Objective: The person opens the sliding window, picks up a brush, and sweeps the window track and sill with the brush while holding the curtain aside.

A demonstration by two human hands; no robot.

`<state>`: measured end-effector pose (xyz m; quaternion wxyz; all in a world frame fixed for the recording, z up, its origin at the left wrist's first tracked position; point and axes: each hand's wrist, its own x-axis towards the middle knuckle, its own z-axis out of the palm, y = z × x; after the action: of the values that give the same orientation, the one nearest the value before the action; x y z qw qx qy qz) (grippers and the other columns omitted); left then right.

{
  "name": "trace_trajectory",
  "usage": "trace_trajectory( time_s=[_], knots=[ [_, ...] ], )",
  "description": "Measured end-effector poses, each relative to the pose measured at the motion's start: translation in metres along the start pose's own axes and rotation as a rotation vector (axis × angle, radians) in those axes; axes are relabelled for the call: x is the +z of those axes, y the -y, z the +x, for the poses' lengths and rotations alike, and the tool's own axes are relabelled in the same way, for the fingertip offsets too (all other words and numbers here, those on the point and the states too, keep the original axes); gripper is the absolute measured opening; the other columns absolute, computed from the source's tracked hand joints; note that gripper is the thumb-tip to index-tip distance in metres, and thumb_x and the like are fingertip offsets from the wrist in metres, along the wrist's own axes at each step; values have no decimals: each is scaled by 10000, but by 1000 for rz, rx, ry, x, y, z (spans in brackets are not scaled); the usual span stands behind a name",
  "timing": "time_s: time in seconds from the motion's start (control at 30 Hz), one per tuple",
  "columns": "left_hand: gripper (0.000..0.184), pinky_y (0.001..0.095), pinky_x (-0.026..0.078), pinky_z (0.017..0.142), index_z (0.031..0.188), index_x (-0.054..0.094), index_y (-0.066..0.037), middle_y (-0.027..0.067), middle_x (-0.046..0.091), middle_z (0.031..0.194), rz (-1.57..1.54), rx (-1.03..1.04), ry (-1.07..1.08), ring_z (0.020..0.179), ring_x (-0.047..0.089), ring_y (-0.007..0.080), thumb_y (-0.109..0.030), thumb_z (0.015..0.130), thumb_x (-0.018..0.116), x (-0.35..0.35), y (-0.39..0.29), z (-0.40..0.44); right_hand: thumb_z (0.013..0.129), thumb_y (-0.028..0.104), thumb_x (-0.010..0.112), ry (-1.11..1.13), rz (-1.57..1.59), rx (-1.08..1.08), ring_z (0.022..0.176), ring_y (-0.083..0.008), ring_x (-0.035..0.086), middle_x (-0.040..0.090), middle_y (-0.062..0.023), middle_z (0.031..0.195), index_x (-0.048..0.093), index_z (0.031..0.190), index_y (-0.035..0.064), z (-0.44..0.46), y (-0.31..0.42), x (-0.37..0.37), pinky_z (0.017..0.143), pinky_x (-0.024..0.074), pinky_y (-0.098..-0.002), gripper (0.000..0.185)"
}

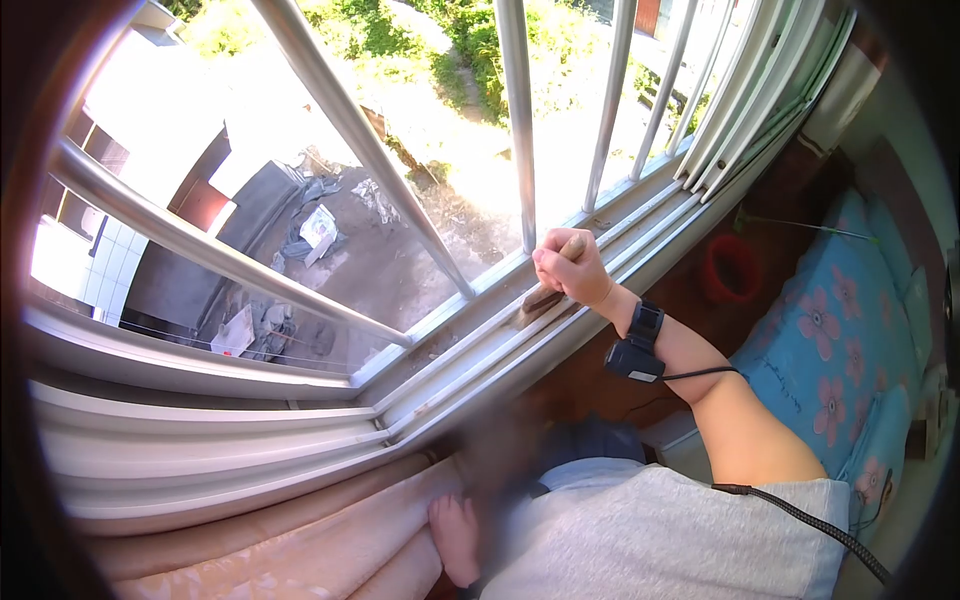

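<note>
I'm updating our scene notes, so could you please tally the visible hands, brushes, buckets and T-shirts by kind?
Bare hands (right hand, left hand): 2
Wooden-handled brush: 1
Red bucket: 1
Grey T-shirt: 1
Total: 5

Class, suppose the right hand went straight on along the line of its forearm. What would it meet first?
The right hand would probably meet the metal window bar just ahead of it, near the bar's foot, though depth is unclear.

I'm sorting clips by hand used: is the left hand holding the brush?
No, the right hand grips the brush, while the left hand is by the tan fabric.
</note>
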<state>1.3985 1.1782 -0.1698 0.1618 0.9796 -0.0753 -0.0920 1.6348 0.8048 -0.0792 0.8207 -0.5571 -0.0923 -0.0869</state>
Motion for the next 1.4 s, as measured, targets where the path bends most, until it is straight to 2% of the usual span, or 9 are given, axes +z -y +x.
trace_trajectory(
  time_s=[0.3, 0.57, 0.8, 1.1, 1.17, 1.2, 1.27, 1.33, 1.4],
  knots=[
    [263, 457, 401, 969, 1035, 633, 34, 190, 613, 1029, -28, 25, -61, 1045, 526, 380, -147, 845, 628, 1, 26, 1, 889, 37, 570, -162, -156, -70, 370, -54, 381, 459, 5, 480, 535, 683, 20, 17, 32, -70, 363, 297, -230, 210],
    [189, 461, 423, 891, 938, 651, 18, 191, 603, 917, 62, 135, -7, 937, 541, 385, -140, 836, 628, -1, 40, 9, 916, 61, 560, -81, -118, -175, 433, -62, 392, 459, 5, 523, 532, 702, 30, -1, 57, -33, 418, 322, -231, 218],
    [180, 466, 424, 868, 903, 651, 20, 192, 604, 893, 27, 135, 2, 901, 543, 384, -146, 834, 635, 1, 47, 20, 933, 56, 550, -7, 69, -197, 445, -69, 397, 469, -7, 541, 525, 735, 28, -16, 10, 32, 421, 322, -230, 202],
    [231, 484, 344, 1067, 1003, 648, 15, 206, 632, 986, 69, 133, 59, 1008, 559, 389, -158, 855, 609, 0, 67, 11, 925, 37, 541, -109, -23, -175, 451, -40, 404, 481, 5, 549, 528, 704, 28, -23, -9, 16, 427, 342, -220, 221],
    [233, 482, 337, 1079, 1019, 651, 9, 199, 637, 990, 1061, 532, -257, 1015, 563, 379, -151, 857, 602, 3, 66, 5, 923, 37, 545, -112, -66, -173, 449, -40, 406, 479, 6, 545, 531, 706, 28, -19, -5, 7, 425, 338, -216, 218],
    [233, 482, 337, 1079, 1019, 651, 9, 199, 637, 990, 1055, 536, -264, 1015, 563, 379, -151, 857, 602, 4, 67, 6, 922, 37, 548, -113, -113, -165, 447, -40, 408, 477, 7, 542, 534, 707, 28, -18, -1, 4, 424, 335, -213, 215],
    [226, 483, 330, 1088, 1015, 662, 1, 197, 640, 997, 52, 66, 71, 1018, 565, 375, -147, 855, 602, -7, 63, 16, 920, 43, 555, -111, -122, -170, 453, -37, 408, 475, 13, 539, 539, 705, 28, -17, 8, 1, 426, 328, -206, 216],
    [226, 481, 328, 1090, 1011, 667, 2, 199, 641, 994, 66, 88, 82, 1018, 566, 374, -148, 852, 606, -10, 62, 17, 916, 58, 573, -119, -179, -230, 463, -33, 407, 488, 23, 547, 544, 704, 38, -20, 24, 0, 431, 328, -207, 215],
    [226, 480, 327, 1091, 1006, 671, 2, 202, 641, 991, 83, 119, 88, 1018, 568, 373, -148, 849, 611, -4, 60, 18, 843, 58, 655, -49, -580, -475, 484, -89, 484, 556, -18, 572, 581, 682, 33, -22, 46, 0, 468, 382, -251, 179]
  ],
)
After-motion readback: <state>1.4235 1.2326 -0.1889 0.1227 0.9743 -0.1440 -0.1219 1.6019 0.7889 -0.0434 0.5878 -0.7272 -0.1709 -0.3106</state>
